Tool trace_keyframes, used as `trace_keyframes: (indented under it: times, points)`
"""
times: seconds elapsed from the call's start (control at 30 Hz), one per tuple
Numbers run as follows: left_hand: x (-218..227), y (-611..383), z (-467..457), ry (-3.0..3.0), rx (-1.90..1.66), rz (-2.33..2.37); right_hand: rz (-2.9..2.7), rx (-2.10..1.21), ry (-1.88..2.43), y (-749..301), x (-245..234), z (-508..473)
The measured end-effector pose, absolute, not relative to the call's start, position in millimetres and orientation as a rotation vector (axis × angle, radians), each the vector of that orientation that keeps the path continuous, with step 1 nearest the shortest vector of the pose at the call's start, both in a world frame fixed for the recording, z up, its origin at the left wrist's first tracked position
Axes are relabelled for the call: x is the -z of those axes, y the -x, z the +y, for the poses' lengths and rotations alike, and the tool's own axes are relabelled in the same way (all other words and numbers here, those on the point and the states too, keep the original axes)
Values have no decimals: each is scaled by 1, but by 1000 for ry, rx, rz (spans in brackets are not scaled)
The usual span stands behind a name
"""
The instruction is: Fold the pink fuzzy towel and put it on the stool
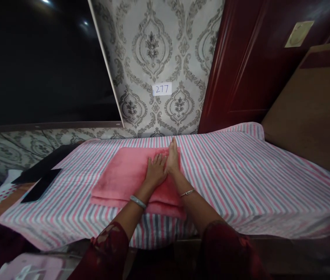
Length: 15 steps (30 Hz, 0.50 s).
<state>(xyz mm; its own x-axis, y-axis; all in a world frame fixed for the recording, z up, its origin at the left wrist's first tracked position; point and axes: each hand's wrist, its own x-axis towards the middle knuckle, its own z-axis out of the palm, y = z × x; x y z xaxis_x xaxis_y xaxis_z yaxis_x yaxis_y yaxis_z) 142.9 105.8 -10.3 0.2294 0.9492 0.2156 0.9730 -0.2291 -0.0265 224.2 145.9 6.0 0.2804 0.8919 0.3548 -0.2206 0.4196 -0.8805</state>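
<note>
A folded pink plush cloth (121, 171), perhaps a towel or small blanket, lies on the striped tablecloth (226, 175). My left hand (156, 171) rests flat on its upper right part, fingers stretched out and apart. My right hand (172, 157) stands on edge near the cloth's right side, with its fingers extended and pointing away from me. The two hands meet at the heel of the right palm. Neither hand grasps anything. Folded layers show along the cloth's front edge, which hangs slightly over the table's front.
A black phone-like slab (42, 186) lies at the table's left end. Behind stands a large dark screen (45, 66). A paper label reading 277 (162, 89) is on the patterned wall. At the right are a dark red door (240, 70) and a cardboard box (313, 105).
</note>
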Motion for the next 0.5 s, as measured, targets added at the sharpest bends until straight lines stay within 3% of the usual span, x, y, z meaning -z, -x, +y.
trace_keyframes:
  times: [0.3,0.5]
  points:
    - [2,-135,107,2370,176,-1898,-1006,-840,956,-227,40,162]
    - [-15,-46,102,2113,28,-2187,-1050,-822,962,-230,43,167]
